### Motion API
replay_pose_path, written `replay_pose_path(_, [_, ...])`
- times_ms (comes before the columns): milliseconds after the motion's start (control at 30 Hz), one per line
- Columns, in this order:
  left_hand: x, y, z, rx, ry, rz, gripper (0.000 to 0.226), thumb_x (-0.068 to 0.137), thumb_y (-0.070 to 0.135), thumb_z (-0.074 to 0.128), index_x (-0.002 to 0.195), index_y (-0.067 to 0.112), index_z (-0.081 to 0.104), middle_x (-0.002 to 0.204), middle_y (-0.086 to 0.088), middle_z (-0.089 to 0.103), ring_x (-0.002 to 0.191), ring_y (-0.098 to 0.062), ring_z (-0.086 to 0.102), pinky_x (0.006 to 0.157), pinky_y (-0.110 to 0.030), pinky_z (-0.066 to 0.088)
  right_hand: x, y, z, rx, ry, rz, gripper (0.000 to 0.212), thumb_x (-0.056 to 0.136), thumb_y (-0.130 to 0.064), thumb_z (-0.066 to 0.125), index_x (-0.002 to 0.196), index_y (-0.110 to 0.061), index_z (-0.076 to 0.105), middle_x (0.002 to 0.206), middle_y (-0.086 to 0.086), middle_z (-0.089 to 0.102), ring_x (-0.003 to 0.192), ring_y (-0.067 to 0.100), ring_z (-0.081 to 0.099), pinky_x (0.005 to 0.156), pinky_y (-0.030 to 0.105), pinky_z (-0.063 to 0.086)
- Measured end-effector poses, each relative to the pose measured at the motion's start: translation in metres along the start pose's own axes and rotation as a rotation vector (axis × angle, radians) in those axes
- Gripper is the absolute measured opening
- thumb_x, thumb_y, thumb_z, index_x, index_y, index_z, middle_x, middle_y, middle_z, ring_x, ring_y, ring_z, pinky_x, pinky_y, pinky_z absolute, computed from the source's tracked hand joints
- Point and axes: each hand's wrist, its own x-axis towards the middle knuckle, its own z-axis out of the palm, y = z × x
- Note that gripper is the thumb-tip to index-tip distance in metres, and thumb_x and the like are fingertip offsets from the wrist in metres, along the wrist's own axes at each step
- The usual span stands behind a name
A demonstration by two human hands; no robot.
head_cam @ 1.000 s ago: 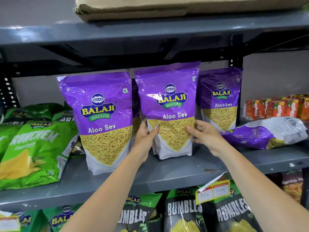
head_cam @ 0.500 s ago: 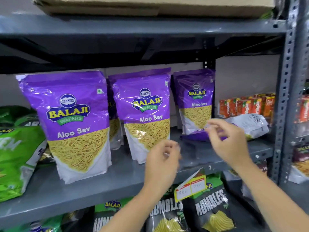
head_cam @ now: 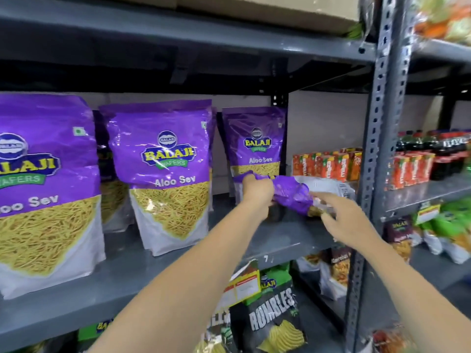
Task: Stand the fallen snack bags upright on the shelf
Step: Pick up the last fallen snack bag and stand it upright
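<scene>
A purple Aloo Sev bag [head_cam: 297,193] lies on its side at the right end of the grey shelf [head_cam: 280,240], its white back facing up. My left hand [head_cam: 256,191] is closed on the bag's purple top edge. Just right of it, my right hand [head_cam: 341,216] has its fingers spread against the bag's lower part. Three more Aloo Sev bags stand upright: one at the far left [head_cam: 43,194], one in the middle [head_cam: 170,174] and one at the back [head_cam: 257,141] behind the fallen bag.
A perforated grey upright post [head_cam: 377,138] bounds the shelf on the right. Orange juice cartons [head_cam: 328,164] stand behind the fallen bag. Dark Rumbles bags [head_cam: 272,319] and a price tag [head_cam: 242,286] are on the shelf below. A cardboard box [head_cam: 267,11] rests overhead.
Both hands left the middle upright bag and moved right to the fallen bag. My left hand has taken hold of its top. The view has swung to the right.
</scene>
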Motion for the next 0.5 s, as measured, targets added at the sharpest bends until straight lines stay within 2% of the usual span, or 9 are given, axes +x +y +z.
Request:
replay_pose_path(67, [0.012, 0.018, 0.003, 0.080, -0.034, 0.127, 0.040, 0.072, -0.005, 0.041, 0.107, -0.004, 0.061, 0.103, -0.020, 0.066, 0.094, -0.035, 0.066, 0.079, -0.045, 0.054, 0.012, 0.003, -0.014, -0.054, 0.101, 0.005, 0.048, 0.084, -0.014, 0.049, 0.132, -0.016, 0.053, 0.136, 0.012, 0.055, 0.127, 0.032, 0.049, 0.106, 0.043, 0.039])
replay_pose_path(100, [0.015, 0.030, 0.005, 0.155, -0.057, 0.183, 0.034, 0.071, -0.005, 0.040, 0.097, -0.003, 0.062, 0.095, -0.020, 0.064, 0.089, -0.032, 0.063, 0.078, -0.041, 0.052, 0.018, 0.007, -0.018, -0.136, 0.104, -0.022, 0.052, 0.085, -0.018, 0.049, 0.137, -0.017, 0.047, 0.143, 0.016, 0.046, 0.134, 0.035, 0.039, 0.109, 0.044, 0.033])
replay_pose_path(167, [0.014, 0.057, 0.008, 0.266, -0.118, 0.262, 0.025, 0.074, -0.009, 0.038, 0.078, 0.008, 0.056, 0.079, -0.015, 0.053, 0.077, -0.024, 0.053, 0.070, -0.036, 0.046, 0.027, 0.011, -0.018, -0.180, 0.008, -0.082, 0.062, 0.089, -0.036, 0.044, 0.148, -0.025, 0.027, 0.154, 0.020, 0.027, 0.144, 0.035, 0.022, 0.115, 0.051, 0.024])
replay_pose_path(233, [0.016, 0.080, 0.010, 0.296, -0.164, 0.317, 0.030, 0.078, -0.013, 0.039, 0.071, 0.012, 0.053, 0.070, -0.011, 0.051, 0.064, -0.021, 0.050, 0.064, -0.033, 0.046, 0.030, 0.006, -0.011, -0.044, -0.080, -0.063, 0.065, 0.092, -0.053, 0.035, 0.149, -0.029, 0.017, 0.158, 0.010, 0.026, 0.145, 0.025, 0.024, 0.115, 0.049, 0.026])
replay_pose_path(267, [0.018, 0.088, 0.011, 0.291, -0.162, 0.344, 0.031, 0.080, -0.014, 0.041, 0.072, 0.014, 0.054, 0.068, -0.009, 0.052, 0.060, -0.020, 0.050, 0.065, -0.033, 0.046, 0.030, 0.002, -0.006, 0.012, -0.068, -0.056, 0.066, 0.092, -0.054, 0.035, 0.149, -0.027, 0.018, 0.156, 0.006, 0.031, 0.143, 0.021, 0.030, 0.114, 0.047, 0.029])
replay_pose_path(333, [0.028, 0.100, 0.014, 0.224, -0.118, 0.376, 0.029, 0.083, -0.011, 0.046, 0.087, 0.016, 0.056, 0.072, -0.006, 0.056, 0.062, -0.019, 0.053, 0.068, -0.034, 0.048, 0.030, -0.007, 0.000, 0.073, 0.021, -0.064, 0.060, 0.094, -0.045, 0.041, 0.148, -0.024, 0.026, 0.149, 0.003, 0.042, 0.136, 0.020, 0.039, 0.109, 0.041, 0.034])
replay_pose_path(400, [0.038, 0.105, 0.011, 0.070, -0.026, 0.377, 0.023, 0.085, -0.003, 0.058, 0.100, 0.014, 0.054, 0.085, -0.008, 0.064, 0.073, -0.023, 0.063, 0.079, -0.037, 0.055, 0.029, -0.019, 0.003, 0.319, 0.046, -0.019, 0.047, 0.096, -0.032, 0.045, 0.142, -0.026, 0.039, 0.141, -0.002, 0.052, 0.129, 0.015, 0.047, 0.105, 0.032, 0.037])
replay_pose_path(467, [0.047, 0.101, 0.011, -0.065, 0.053, 0.398, 0.030, 0.082, 0.013, 0.070, 0.108, 0.011, 0.054, 0.101, -0.010, 0.069, 0.091, -0.026, 0.068, 0.089, -0.043, 0.056, 0.031, -0.022, 0.008, 0.539, 0.076, 0.053, 0.039, 0.093, -0.018, 0.051, 0.131, -0.029, 0.051, 0.124, -0.008, 0.063, 0.116, 0.012, 0.058, 0.099, 0.033, 0.047])
replay_pose_path(500, [0.047, 0.095, 0.011, -0.067, 0.085, 0.411, 0.034, 0.082, 0.023, 0.071, 0.110, 0.011, 0.054, 0.102, -0.006, 0.069, 0.092, -0.022, 0.068, 0.085, -0.038, 0.056, 0.033, -0.019, 0.012, 0.540, 0.122, 0.086, 0.039, 0.091, -0.015, 0.055, 0.127, -0.029, 0.054, 0.119, -0.010, 0.063, 0.112, 0.013, 0.059, 0.097, 0.038, 0.049])
